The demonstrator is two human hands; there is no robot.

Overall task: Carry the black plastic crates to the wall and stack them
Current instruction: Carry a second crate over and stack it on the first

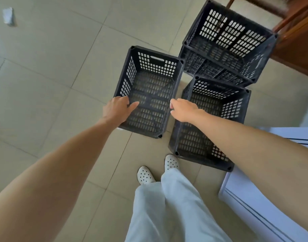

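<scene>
Three empty black perforated plastic crates stand on the tiled floor. The left crate point(132, 55) sits alone. My left hand point(115, 109) rests over its left long rim with the thumb inside, and my right hand point(182, 110) curls its fingers over the right long rim. A second crate point(237, 165) stands right beside it, under my right forearm. The far crate point(265, 32) sits on top of another one, slightly skewed, forming a stack.
A wooden cabinet point(296, 49) and chair legs stand at the top right behind the stack. A white appliance point(254, 198) borders the lower right. My feet in white perforated shoes point(145, 175) stand just before the crates. A small white object point(8, 16) lies far left.
</scene>
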